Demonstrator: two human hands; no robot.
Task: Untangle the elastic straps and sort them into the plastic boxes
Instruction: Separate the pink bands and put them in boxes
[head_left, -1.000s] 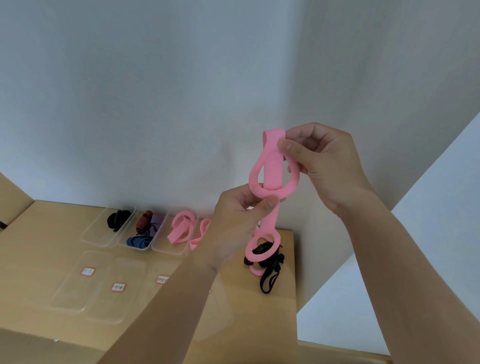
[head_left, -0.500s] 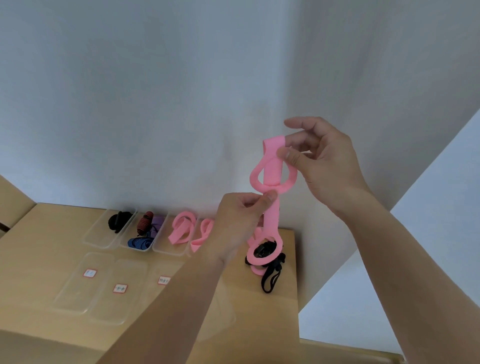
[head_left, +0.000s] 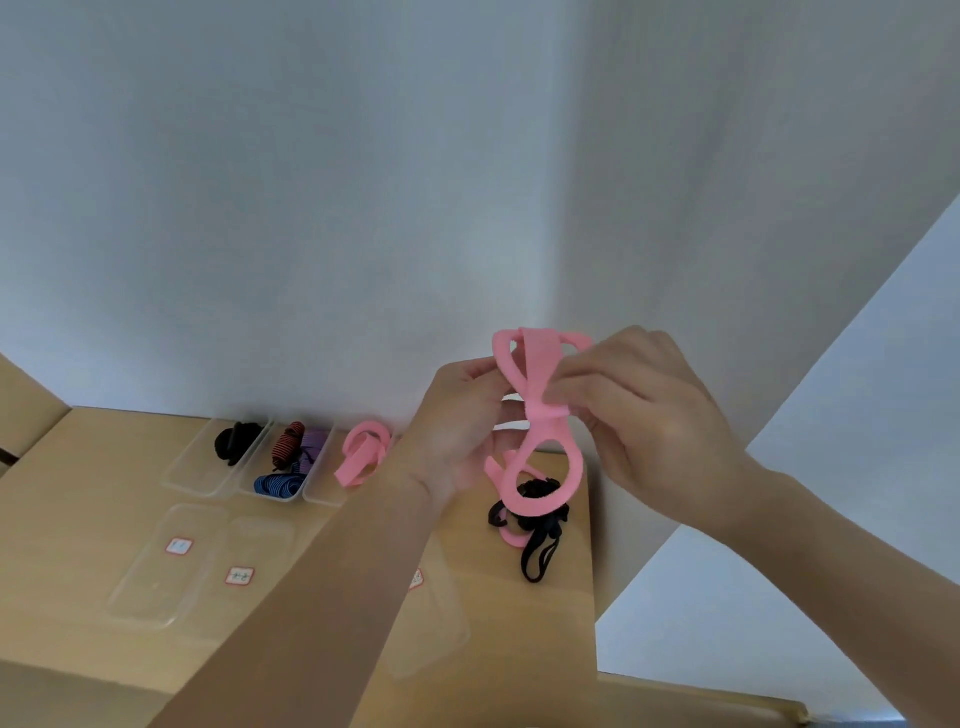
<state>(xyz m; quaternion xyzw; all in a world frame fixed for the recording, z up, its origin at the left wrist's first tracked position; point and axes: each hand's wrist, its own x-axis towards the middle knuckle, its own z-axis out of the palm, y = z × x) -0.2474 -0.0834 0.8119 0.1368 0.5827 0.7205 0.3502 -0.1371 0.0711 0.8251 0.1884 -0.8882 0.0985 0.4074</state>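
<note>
I hold a pink elastic strap (head_left: 535, 384) up in the air, looped and knotted in its middle. My left hand (head_left: 457, 421) grips its left side near the knot. My right hand (head_left: 639, 415) pinches the strap's upper loop and knot from the right. The lower loop hangs down in front of a tangled pile of black and pink straps (head_left: 535, 525) on the table. Along the wall stand clear plastic boxes: one with a black strap (head_left: 236, 441), one with striped red, purple and blue straps (head_left: 291, 457), one with a pink strap (head_left: 361, 454).
Clear box lids with small red-framed labels (head_left: 179, 545) (head_left: 240, 575) lie flat on the wooden table (head_left: 78, 519) in front of the boxes. The table's right edge (head_left: 592, 571) ends just past the tangled pile. A white wall rises behind.
Both hands have come down and closer together, and the stretched pink strap has gone slack into wider loops. My right hand now closes on the knot rather than only the top loop.
</note>
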